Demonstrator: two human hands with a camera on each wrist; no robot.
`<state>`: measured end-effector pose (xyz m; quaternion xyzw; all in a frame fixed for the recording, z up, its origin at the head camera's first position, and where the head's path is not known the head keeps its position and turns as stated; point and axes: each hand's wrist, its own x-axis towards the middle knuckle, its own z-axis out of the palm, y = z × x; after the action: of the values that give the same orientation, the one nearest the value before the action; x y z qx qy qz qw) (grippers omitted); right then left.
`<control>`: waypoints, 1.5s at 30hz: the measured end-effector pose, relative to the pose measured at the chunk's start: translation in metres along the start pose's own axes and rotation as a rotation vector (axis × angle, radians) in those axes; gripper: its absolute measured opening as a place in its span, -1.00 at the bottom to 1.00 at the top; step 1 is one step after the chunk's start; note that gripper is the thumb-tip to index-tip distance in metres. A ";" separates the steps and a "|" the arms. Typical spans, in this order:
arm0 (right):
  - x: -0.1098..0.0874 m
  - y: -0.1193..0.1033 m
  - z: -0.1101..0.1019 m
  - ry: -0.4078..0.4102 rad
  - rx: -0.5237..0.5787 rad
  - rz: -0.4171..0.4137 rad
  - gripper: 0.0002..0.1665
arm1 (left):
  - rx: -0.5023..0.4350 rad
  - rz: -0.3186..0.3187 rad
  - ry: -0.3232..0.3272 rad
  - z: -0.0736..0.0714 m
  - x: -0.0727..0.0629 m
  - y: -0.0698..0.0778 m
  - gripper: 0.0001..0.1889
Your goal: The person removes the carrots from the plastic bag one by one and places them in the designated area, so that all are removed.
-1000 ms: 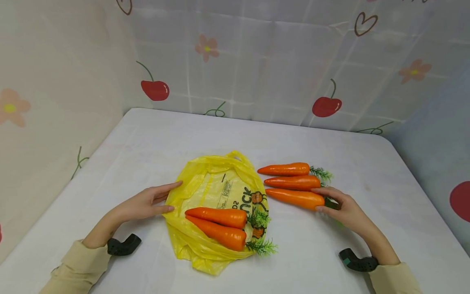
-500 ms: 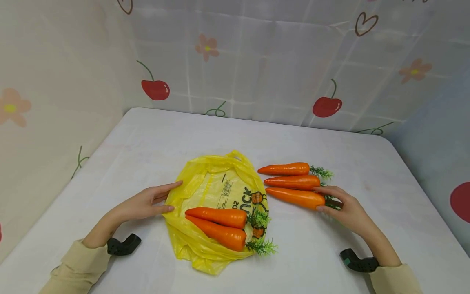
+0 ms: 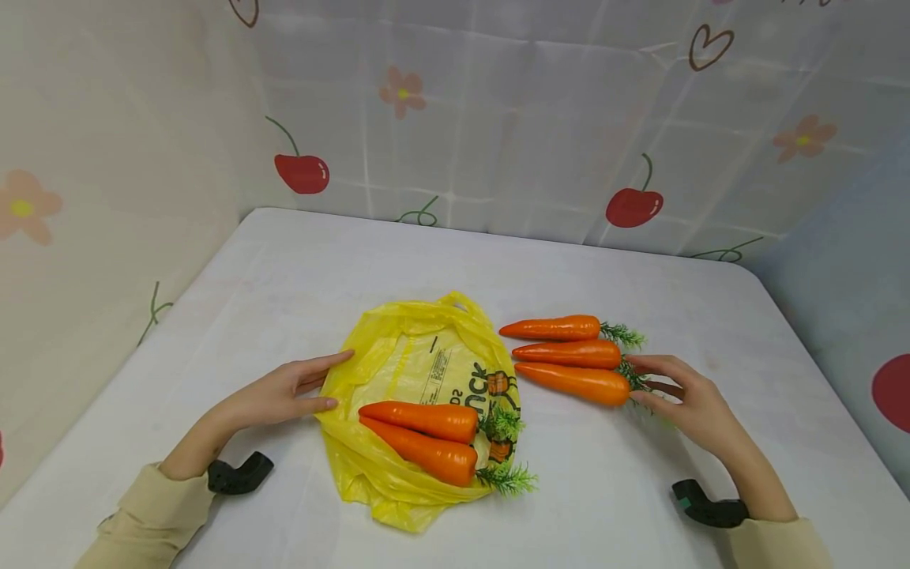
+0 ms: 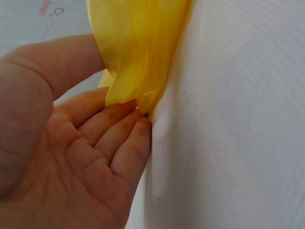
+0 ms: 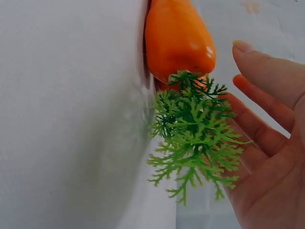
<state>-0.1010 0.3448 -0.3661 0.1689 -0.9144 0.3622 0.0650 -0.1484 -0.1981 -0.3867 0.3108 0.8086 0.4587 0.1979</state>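
Left hand [image 3: 284, 393], loose: you're touching the bag [image 3: 387, 363] at nine o'clock. Right hand [image 3: 686, 403], empty, three o'clock: you're probably unpacking carrots [image 3: 576, 384], fetching another next.

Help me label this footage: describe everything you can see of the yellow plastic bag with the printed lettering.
The thin yellow plastic bag lies crumpled on the white tabletop, a looped handle at its far edge. It bears dark lettering, with orange-and-black shapes on its right side. Two orange carrots with feathery green tops rest on its near half, the tops reaching past its right edge. The person's left hand touches its left edge.
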 end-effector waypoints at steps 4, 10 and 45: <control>-0.002 0.013 -0.005 0.026 0.027 -0.024 -0.43 | 0.002 0.005 0.002 0.000 0.000 0.000 -0.29; -0.003 0.045 -0.009 0.069 -0.028 -0.034 -0.34 | -0.005 0.000 0.004 0.001 0.000 -0.002 -0.29; 0.061 -0.084 0.020 0.061 0.321 -0.126 -0.56 | -0.016 -0.039 0.011 0.001 0.000 -0.002 -0.28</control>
<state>-0.1279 0.2580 -0.3116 0.2231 -0.8299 0.5038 0.0875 -0.1486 -0.1986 -0.3886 0.2910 0.8120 0.4627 0.2047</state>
